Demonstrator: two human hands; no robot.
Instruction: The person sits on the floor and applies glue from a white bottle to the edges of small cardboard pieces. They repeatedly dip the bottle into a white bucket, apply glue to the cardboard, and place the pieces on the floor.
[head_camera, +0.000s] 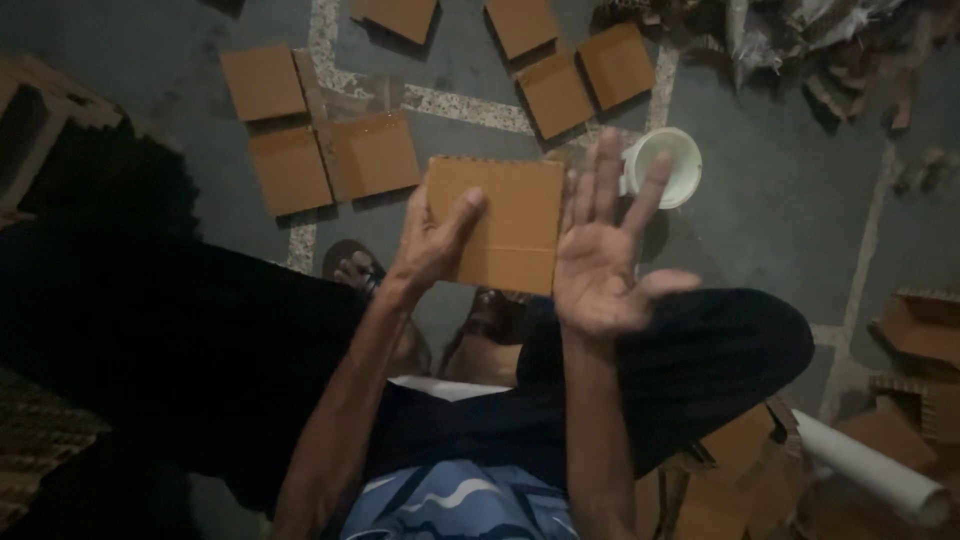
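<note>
Head camera, close, straight down

Brown cardboard squares (372, 155) and a white cup (668, 165) on the floor (790, 200).

Cup (664, 166) right of panel (497, 223) (adjacent)

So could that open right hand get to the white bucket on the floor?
Probably yes. The right hand is open and holds nothing, and the white bucket sits just beyond its fingertips with nothing between.
</note>
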